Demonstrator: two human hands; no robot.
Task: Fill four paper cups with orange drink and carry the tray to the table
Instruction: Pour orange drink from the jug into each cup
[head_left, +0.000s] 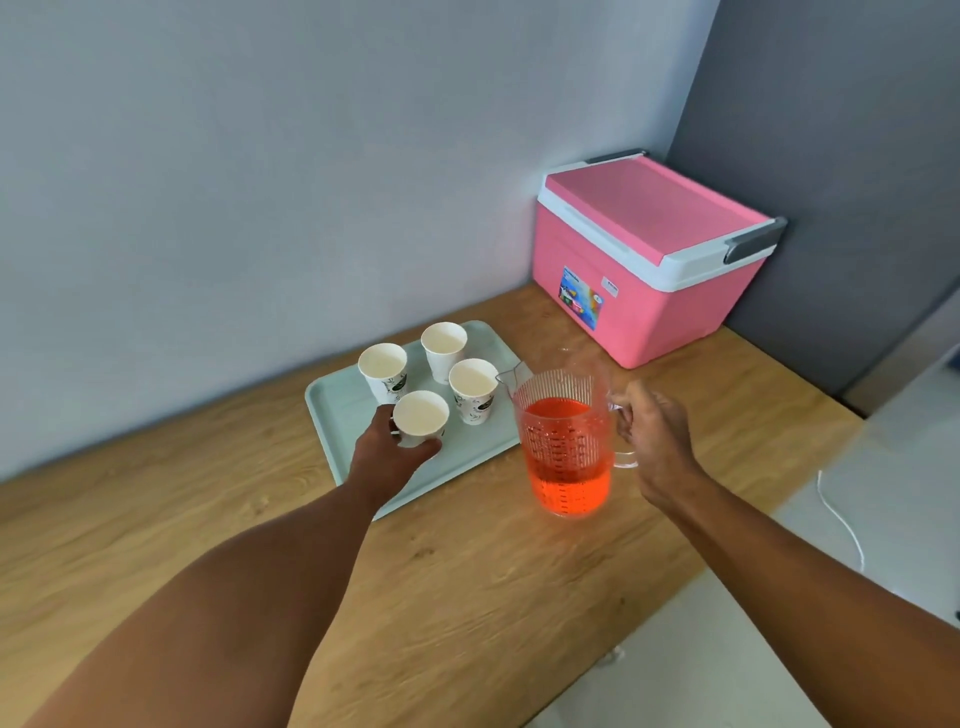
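Several white paper cups stand empty on a pale green tray (332, 415). My left hand (387, 449) grips the nearest cup (420, 415) from its near side. Behind it are a left cup (383, 366), a far cup (444, 345) and a right cup (472, 384). A clear ribbed pitcher (563, 441), about half full of orange drink, is just right of the tray with its spout toward the cups. My right hand (657, 441) curls round the pitcher's clear handle.
A pink cooler box (644, 260) with a white rim and grey latches sits at the back right corner of the wooden counter (467, 597). The wall runs close behind the tray. The counter's right edge drops to a pale floor with a white cable (844, 525).
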